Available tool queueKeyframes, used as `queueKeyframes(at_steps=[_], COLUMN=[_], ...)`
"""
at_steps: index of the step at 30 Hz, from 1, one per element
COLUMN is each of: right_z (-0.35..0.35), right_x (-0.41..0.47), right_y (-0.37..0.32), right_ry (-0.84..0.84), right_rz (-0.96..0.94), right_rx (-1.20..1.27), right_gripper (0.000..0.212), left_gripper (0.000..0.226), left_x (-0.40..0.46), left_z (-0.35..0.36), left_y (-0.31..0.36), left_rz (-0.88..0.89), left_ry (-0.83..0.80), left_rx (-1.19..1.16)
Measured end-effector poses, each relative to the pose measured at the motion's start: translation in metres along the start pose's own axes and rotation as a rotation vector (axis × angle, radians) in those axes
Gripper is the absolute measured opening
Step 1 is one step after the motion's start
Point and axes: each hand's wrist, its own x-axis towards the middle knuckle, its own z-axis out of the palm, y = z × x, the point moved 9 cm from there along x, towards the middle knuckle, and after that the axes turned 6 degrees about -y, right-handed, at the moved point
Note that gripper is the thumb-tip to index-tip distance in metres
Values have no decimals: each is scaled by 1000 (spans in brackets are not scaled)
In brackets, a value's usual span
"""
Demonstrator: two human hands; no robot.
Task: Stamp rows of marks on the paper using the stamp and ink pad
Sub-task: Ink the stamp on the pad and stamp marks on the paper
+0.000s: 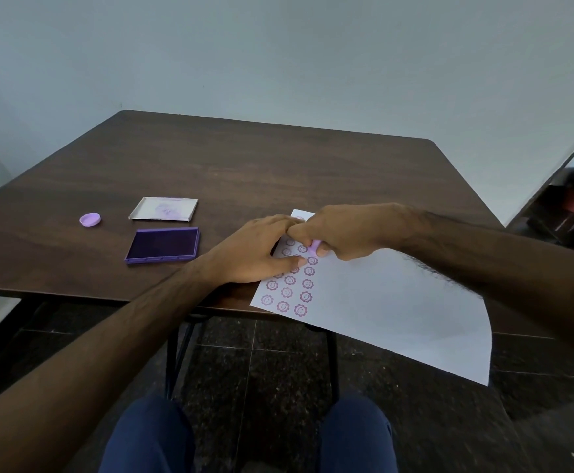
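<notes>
A white paper [391, 302] lies at the table's near edge and hangs over it, with three columns of purple flower-face marks [292, 288] along its left side. My right hand [343, 233] is closed around a small lilac stamp [315, 246], whose lower end is down on the paper at the top of the third column. My left hand [254, 250] lies flat, fingers spread, on the paper's left edge and covers some marks. The open purple ink pad [164, 245] sits to the left of my left hand.
The ink pad's white lid [164, 209] lies behind the pad, and a small lilac round cap [90, 219] rests further left. The dark wooden table [244, 158] stands against a pale wall. Dark objects sit on the floor at far right [572, 206].
</notes>
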Motion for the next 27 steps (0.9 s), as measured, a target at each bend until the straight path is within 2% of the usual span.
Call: queueKeyframes(at_steps=[7,10,21,27], right_z=[1,1,3,2], right_x=[0,0,-1,-8], right_y=[-4,-1,2,0], right_ry=[-9,-2,2,77], right_rz=[-8,5,23,-12], right_rx=[-60,-37,-30,21], right_gripper=[28,24,29,17], left_gripper=[59,59,59,57], left_x=[1,0,-2,-3], left_z=[0,0,-1,-1], left_y=[-1,-1,2,4], left_rz=[14,15,2,3], left_ry=[19,18,2,-7], left_rx=[-20,-27,-22,20])
